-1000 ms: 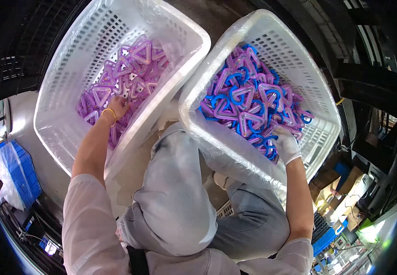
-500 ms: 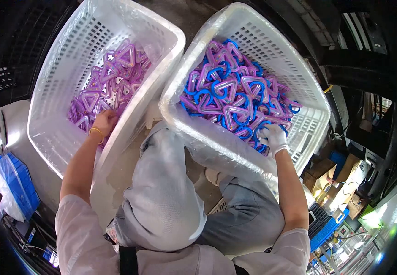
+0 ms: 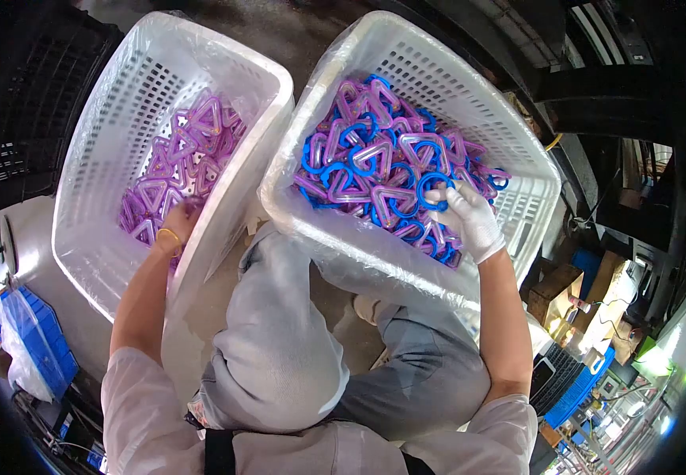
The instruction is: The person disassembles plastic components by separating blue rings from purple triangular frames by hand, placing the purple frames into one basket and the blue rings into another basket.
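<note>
In the right basket, my right hand (image 3: 469, 220), in a white glove, pinches a blue ring (image 3: 420, 192) by its right side. The ring is held above a heap of clear purple triangles (image 3: 379, 157) mixed with more blue rings. My left hand (image 3: 180, 223), bare with a yellow band at the wrist, reaches into the left basket. It is at the near edge of a pile of purple triangles (image 3: 189, 142). Its fingers are mostly hidden, so any hold there cannot be made out.
The white left basket (image 3: 82, 229) and white right basket (image 3: 343, 249) stand side by side before my knees, both lined with clear plastic. A blue crate (image 3: 50, 336) lies far left. Cardboard boxes (image 3: 557, 291) and a black keyboard (image 3: 560, 376) are at the right.
My right hand has lifted from the near right of the heap and moved up and left, now with a blue ring. My left hand has shifted slightly within the left basket.
</note>
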Demonstrator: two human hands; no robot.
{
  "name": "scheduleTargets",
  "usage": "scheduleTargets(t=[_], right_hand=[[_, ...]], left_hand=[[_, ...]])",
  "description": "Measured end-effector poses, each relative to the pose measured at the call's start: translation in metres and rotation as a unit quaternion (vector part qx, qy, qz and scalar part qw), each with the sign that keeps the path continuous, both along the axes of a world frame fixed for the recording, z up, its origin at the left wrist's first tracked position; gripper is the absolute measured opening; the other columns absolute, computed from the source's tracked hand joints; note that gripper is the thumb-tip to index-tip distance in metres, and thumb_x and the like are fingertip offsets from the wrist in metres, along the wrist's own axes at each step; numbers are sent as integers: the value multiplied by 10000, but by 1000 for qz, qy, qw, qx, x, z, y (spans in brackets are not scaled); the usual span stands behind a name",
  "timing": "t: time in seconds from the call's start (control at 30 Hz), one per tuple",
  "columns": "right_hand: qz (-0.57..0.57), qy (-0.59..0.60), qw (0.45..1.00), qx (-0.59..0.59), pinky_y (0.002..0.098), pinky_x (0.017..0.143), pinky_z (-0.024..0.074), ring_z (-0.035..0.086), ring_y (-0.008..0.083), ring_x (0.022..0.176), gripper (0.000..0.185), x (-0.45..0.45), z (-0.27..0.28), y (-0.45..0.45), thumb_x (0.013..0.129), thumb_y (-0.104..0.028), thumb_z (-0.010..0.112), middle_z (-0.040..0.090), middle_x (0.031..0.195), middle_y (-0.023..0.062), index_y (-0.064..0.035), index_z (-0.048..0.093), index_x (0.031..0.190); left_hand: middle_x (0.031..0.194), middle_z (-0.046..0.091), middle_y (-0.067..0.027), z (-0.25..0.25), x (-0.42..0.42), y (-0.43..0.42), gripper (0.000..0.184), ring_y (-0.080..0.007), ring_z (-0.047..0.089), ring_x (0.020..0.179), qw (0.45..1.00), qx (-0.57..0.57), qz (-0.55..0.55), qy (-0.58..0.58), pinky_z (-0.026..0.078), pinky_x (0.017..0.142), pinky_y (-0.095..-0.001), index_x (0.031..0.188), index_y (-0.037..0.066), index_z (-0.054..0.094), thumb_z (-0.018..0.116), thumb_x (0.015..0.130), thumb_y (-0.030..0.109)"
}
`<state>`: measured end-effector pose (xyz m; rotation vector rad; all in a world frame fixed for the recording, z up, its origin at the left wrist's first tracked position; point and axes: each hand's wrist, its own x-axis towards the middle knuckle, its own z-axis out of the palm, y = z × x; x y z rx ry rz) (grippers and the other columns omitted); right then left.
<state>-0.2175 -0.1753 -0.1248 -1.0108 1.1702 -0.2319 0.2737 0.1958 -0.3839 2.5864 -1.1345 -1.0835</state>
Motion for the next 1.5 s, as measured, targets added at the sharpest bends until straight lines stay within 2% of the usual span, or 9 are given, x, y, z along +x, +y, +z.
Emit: scheduleTargets(t=[0.17, 0.3, 0.4, 0.57, 0.73, 1.07, 1.17, 1.27, 1.5], right_hand=[[71, 140, 978, -140, 257, 743, 486, 564, 97, 799, 305, 8, 11, -4, 937, -199, 642, 638, 915, 27, -9, 604, 1173], [89, 21, 989, -119, 219, 648, 433, 556, 76, 715, 254, 29, 43, 1, 955, -176, 592, 625, 803, 13, -4, 592, 1142], [118, -60, 973, -191, 272, 756, 477, 616, 120, 820, 225, 58, 75, 19, 969, -156, 536, 645, 875, 53, -6, 551, 1136], [207, 1, 934, -292, 281, 734, 486, 614, 109, 801, 145, 81, 104, 32, 931, -97, 585, 633, 872, 64, -8, 583, 1045], [240, 98, 898, -355, 364, 695, 518, 684, 342, 789, 248, 94, 98, 39, 937, -103, 578, 667, 813, 176, -67, 502, 1171], [237, 92, 867, -428, 384, 680, 509, 653, 334, 777, 194, 95, 78, 47, 908, -174, 649, 630, 826, 159, -38, 523, 965], [236, 105, 830, -494, 382, 690, 490, 598, 316, 745, 221, 95, 71, 47, 914, -204, 647, 587, 833, 155, -27, 522, 955], [179, 91, 885, -420, 365, 697, 473, 565, 266, 729, 260, 99, 68, 54, 941, -249, 618, 563, 823, 139, -10, 517, 948], [-20, 31, 956, -289, 300, 686, 465, 549, 134, 723, 298, 124, 74, 64, 1015, -292, 500, 587, 785, 61, -1, 521, 953]], left_hand=[[891, 682, -203, 130, 34, -46, 396, -353, 647, 809, 935, -216, 159, -231, 503, 748, -390, 1095, -34, 607, 557, 965, 337], [984, 668, -35, 271, -33, -130, 316, -111, 573, 848, 875, -405, 266, -3, 480, 745, -303, 1085, 11, 635, 505, 1013, 289], [1006, 661, -63, 316, -96, -178, 307, -129, 626, 914, 868, -399, 233, 183, 500, 796, -276, 1115, 21, 618, 500, 1018, 288], [1049, 641, -70, 312, -184, -227, 331, -136, 634, 910, 806, -323, 150, 473, 560, 737, -274, 1226, 37, 524, 469, 1025, 294], [996, 634, -79, 294, -227, -236, 375, -107, 629, 820, 801, -307, 55, 512, 563, 663, -263, 1215, 2, 520, 590, 971, 278], [1031, 640, -52, 285, -240, -227, 377, -85, 612, 898, 805, -278, 84, 518, 522, 737, -244, 1297, 9, 485, 588, 955, 129], [1018, 643, -79, 278, -242, -227, 334, -118, 625, 873, 852, -418, 1, 317, 520, 742, -279, 1251, 1, 495, 570, 942, 102], [955, 587, -229, 285, -249, -227, 357, -432, 579, 854, 872, -412, 29, 262, 477, 787, -432, 1181, -25, 465, 604, 884, 116], [1084, 508, -197, 281, -249, -232, 319, -377, 562, 935, 803, -583, -35, 120, 484, 769, -430, 1143, -16, 475, 606, 877, 100]])
